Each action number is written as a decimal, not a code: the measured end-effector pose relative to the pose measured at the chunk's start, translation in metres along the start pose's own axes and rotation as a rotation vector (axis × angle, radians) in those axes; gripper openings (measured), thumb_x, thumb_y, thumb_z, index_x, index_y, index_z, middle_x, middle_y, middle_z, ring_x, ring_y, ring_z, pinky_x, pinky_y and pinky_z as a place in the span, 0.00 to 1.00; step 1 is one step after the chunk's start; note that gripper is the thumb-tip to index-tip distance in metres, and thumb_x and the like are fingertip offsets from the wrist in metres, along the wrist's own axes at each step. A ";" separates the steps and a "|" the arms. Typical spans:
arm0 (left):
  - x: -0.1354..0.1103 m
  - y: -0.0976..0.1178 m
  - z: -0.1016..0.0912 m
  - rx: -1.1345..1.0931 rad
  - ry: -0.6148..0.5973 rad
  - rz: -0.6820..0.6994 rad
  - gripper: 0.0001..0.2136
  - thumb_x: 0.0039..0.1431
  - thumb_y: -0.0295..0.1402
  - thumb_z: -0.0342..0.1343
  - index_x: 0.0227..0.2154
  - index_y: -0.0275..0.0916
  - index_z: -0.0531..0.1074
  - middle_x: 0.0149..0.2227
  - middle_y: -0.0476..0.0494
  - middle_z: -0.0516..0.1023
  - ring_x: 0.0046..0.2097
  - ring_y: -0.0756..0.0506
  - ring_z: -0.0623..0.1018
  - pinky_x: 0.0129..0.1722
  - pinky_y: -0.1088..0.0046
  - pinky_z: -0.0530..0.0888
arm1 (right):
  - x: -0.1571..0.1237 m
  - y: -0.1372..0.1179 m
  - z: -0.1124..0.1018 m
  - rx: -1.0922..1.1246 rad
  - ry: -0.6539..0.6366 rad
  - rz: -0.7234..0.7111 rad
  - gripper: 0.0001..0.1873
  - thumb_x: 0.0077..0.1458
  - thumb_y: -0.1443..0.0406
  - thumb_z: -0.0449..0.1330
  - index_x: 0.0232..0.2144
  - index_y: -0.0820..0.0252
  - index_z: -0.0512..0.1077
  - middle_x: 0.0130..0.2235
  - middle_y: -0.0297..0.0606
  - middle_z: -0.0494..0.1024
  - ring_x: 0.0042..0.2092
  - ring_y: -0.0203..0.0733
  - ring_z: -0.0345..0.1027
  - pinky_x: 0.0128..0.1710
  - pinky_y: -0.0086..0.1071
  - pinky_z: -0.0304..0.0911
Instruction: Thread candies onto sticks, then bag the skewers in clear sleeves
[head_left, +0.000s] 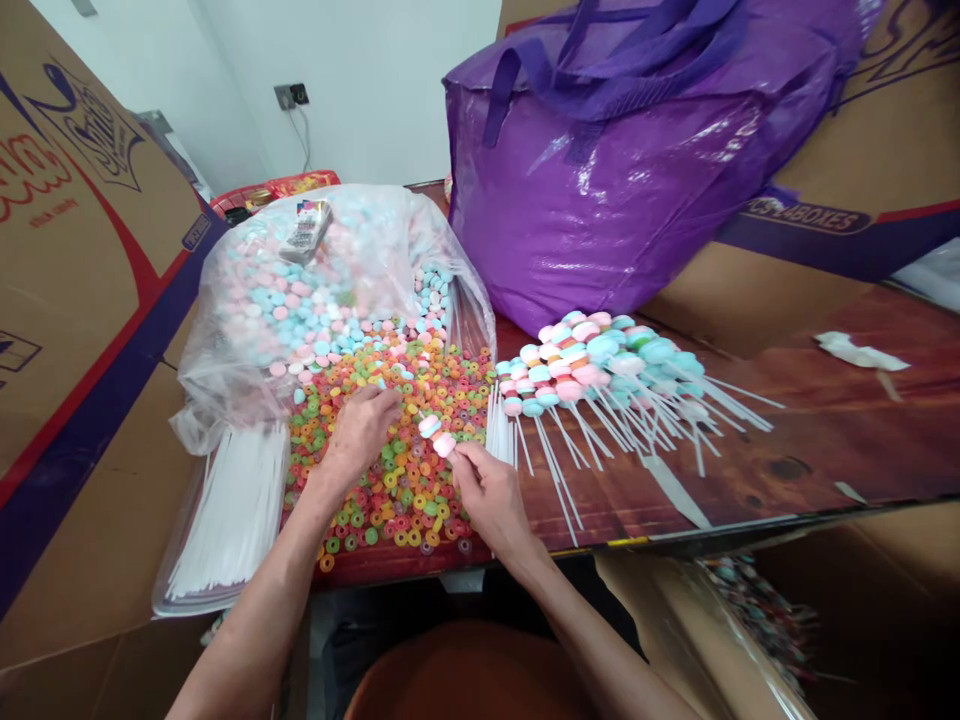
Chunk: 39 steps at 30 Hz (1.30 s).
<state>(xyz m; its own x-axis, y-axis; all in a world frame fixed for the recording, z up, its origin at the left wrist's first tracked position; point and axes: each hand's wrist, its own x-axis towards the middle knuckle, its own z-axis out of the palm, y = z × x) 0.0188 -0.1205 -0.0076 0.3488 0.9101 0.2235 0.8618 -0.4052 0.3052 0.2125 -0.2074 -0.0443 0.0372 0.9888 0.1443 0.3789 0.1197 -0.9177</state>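
My right hand (491, 495) is closed around the lower end of a candy skewer (436, 437), threaded with pink, white and blue pieces and a small orange band. The stick's tip pokes out past the top candy. To its left, my left hand (364, 430) hovers over the gummy rings (405, 490), its fingers pinched together. A pale blue bit shows at those fingertips, but I cannot make out what they hold. The rings lie spread in red, orange, yellow and green. Behind them, pastel candies (281, 290) spill from a clear plastic bag (202, 370).
Loaded candy skewers (592, 365) lie piled at right beside a knife-like strip (675, 490). White sticks (232, 510) fill a tray at left. A large purple bag (600, 190) and cardboard boxes (90, 250) hem the table in. Scrap paper (859, 350) lies far right.
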 end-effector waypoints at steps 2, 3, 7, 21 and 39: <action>0.002 -0.001 -0.001 0.006 -0.050 0.041 0.10 0.62 0.29 0.51 0.39 0.42 0.78 0.36 0.41 0.74 0.40 0.43 0.74 0.41 0.69 0.70 | 0.000 -0.001 0.000 -0.006 -0.002 -0.003 0.14 0.64 0.61 0.50 0.28 0.58 0.69 0.21 0.30 0.65 0.25 0.35 0.58 0.25 0.27 0.53; 0.003 -0.001 -0.001 0.003 -0.070 0.054 0.11 0.62 0.29 0.51 0.39 0.42 0.79 0.36 0.42 0.74 0.40 0.43 0.74 0.41 0.69 0.70 | 0.000 -0.001 0.000 -0.008 -0.004 -0.003 0.15 0.64 0.61 0.50 0.28 0.58 0.69 0.21 0.30 0.65 0.25 0.36 0.58 0.25 0.27 0.54; 0.005 0.001 -0.004 -0.103 -0.074 0.033 0.11 0.61 0.27 0.51 0.35 0.41 0.80 0.34 0.43 0.73 0.38 0.45 0.74 0.40 0.70 0.70 | 0.000 -0.002 0.000 0.001 0.004 -0.005 0.14 0.64 0.61 0.50 0.28 0.58 0.69 0.21 0.30 0.64 0.25 0.35 0.58 0.24 0.27 0.53; -0.009 0.024 -0.005 -1.483 0.048 -0.615 0.17 0.38 0.40 0.73 0.30 0.36 0.78 0.26 0.50 0.75 0.29 0.53 0.73 0.33 0.77 0.73 | 0.004 -0.014 0.000 0.080 -0.021 -0.040 0.14 0.64 0.60 0.52 0.29 0.59 0.71 0.22 0.31 0.67 0.25 0.35 0.60 0.24 0.26 0.55; -0.016 0.030 0.009 -1.267 0.196 -0.521 0.12 0.48 0.41 0.66 0.30 0.37 0.75 0.28 0.50 0.74 0.29 0.52 0.71 0.33 0.76 0.70 | -0.001 -0.016 -0.003 -0.096 0.040 -0.156 0.14 0.65 0.63 0.50 0.31 0.59 0.72 0.24 0.33 0.70 0.24 0.35 0.60 0.24 0.28 0.53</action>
<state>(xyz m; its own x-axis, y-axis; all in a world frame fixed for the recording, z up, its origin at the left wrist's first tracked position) 0.0428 -0.1462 -0.0101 -0.0546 0.9951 -0.0826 -0.0812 0.0781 0.9936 0.2088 -0.2108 -0.0290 0.0073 0.9544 0.2985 0.4692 0.2604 -0.8438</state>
